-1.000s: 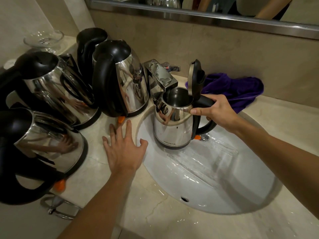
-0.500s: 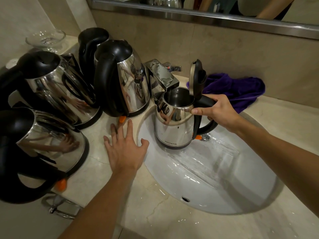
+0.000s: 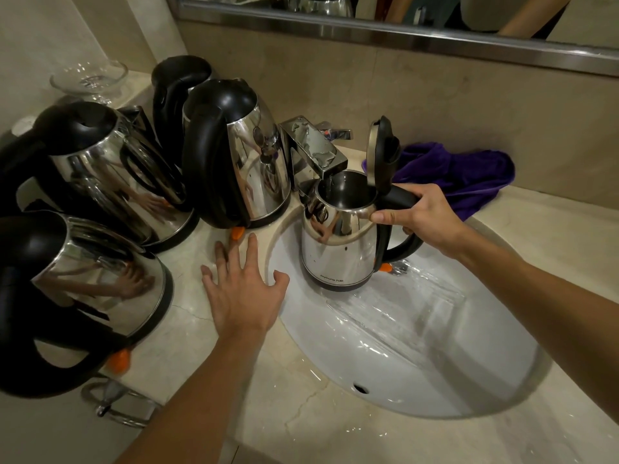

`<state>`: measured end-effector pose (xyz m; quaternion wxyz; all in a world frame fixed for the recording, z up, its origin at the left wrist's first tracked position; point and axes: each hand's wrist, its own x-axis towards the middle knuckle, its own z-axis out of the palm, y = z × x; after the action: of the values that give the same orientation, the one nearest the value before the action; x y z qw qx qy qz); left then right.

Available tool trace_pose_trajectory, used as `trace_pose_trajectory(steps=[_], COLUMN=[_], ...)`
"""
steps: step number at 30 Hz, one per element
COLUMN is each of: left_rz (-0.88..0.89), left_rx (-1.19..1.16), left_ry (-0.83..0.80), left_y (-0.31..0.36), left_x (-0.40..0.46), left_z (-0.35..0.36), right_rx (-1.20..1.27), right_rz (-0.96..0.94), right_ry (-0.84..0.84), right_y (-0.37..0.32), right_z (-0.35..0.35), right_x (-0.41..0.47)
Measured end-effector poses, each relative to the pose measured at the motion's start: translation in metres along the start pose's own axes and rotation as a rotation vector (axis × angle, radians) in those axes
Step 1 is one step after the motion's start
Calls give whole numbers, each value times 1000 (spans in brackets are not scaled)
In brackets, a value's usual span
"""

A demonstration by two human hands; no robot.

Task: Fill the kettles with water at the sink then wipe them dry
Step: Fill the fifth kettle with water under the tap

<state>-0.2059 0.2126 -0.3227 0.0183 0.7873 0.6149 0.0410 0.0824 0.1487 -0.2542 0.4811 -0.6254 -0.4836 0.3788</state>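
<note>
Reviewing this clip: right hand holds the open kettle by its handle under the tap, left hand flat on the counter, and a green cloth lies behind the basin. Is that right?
Not quite: the cloth is purple, not green, as the head view shows. The rest stands: the right hand holds the open kettle by its handle under the tap, and the left hand lies flat on the counter.

One marking is legible: small dark print reading "Joyoung", followed by characters too small to make out, low at 6 o'clock on the steel wall of the open-lidded kettle (image 3: 338, 249).
</note>
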Motion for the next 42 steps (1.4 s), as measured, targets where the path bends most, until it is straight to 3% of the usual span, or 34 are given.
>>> trace_pose_trajectory(steps=[42], left_rz=[4], left_rx=[12], left_ry=[-13], left_y=[1], left_x=[0], left_z=[-1], right_rx=[13], right_rz=[11], right_ry=[8], right_y=[3], right_z=[-2], right_x=[3])
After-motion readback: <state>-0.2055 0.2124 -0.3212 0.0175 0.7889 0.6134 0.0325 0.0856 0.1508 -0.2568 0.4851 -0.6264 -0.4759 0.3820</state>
